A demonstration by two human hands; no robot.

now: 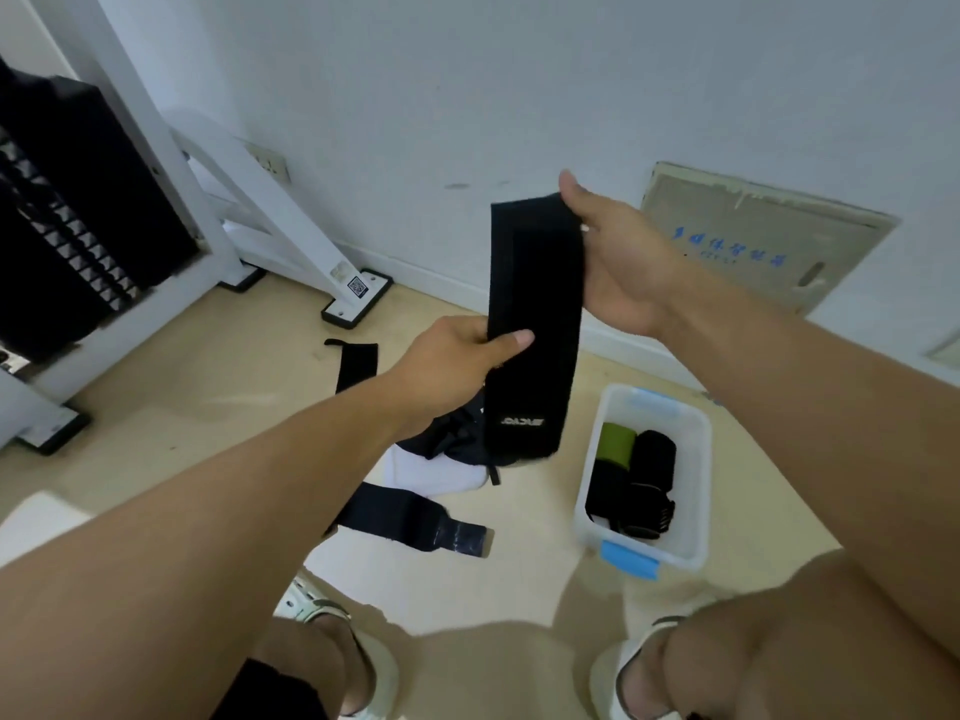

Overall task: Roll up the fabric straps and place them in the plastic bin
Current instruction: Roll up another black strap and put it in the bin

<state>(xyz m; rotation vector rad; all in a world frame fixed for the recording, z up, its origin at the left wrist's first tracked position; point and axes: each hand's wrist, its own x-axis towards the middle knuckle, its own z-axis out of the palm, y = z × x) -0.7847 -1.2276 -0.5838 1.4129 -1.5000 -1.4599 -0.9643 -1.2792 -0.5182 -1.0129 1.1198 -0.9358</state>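
I have a black strap (532, 324) stretched out flat in mid-frame, and my judgement is that the rolling has not begun on this one, so the thing now is to start the roll tight. I would begin from the top end, tuck that first turn snug with my thumb, and keep the edges square as I wind down toward the printed end, so the roll does not cone or spring loose before it goes in the bin. My right hand (618, 267), just right of centre, pinches the strap's top edge with thumb over it and fingers behind; my left hand (457, 361), slightly left of centre, grips the strap about halfway down, thumb across its front. The two hands are apart, one above the other along the strap, and its lower end with the white lettering hangs free below my left hand. The plastic bin (696, 491) sits on the floor at lower right of centre, below the hands, with several rolled straps (652, 459) already in it. More loose straps lie on the floor left of the bin: one dark strap (410, 519) below centre and another (356, 363) at centre left.
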